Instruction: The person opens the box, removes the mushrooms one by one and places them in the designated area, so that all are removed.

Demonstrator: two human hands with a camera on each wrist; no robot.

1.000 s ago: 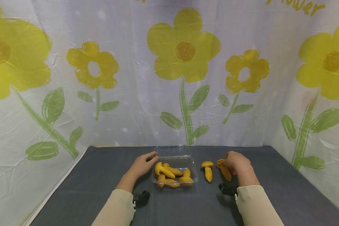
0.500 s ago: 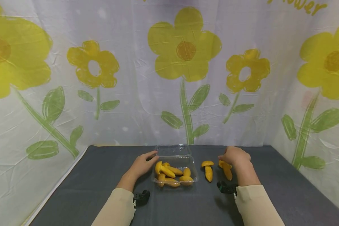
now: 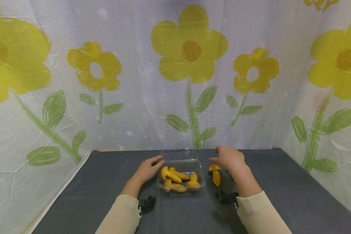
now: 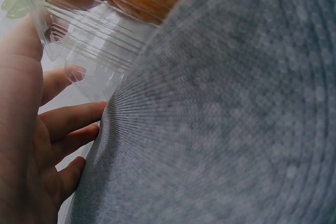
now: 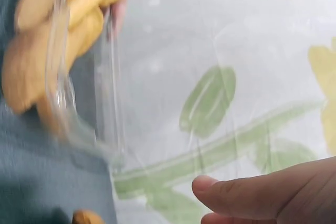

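Observation:
A clear plastic clamshell box (image 3: 179, 165) with its lid (image 3: 179, 154) raised at the back holds several yellow-orange mushrooms (image 3: 173, 177). My left hand (image 3: 146, 169) is at the box's left side, thumb and fingers spread; in the left wrist view its fingers (image 4: 73, 119) reach to the box and the dark cloth. My right hand (image 3: 230, 162) hovers above and to the right of a loose mushroom (image 3: 216, 178), apparently holding nothing. In the right wrist view its thumb (image 5: 236, 195) extends, free of the box. A second loose mushroom is almost wholly hidden behind that hand.
A dark grey cloth (image 3: 99, 191) covers the table. Behind it hangs a pale curtain (image 3: 140, 130) printed with yellow flowers. Black wrist cameras, such as the left one (image 3: 147, 204), jut inward from both sleeves.
My right hand has let go of the right-hand loose mushroom, risen, and moved left towards the other one. The left hand has stayed at the box.

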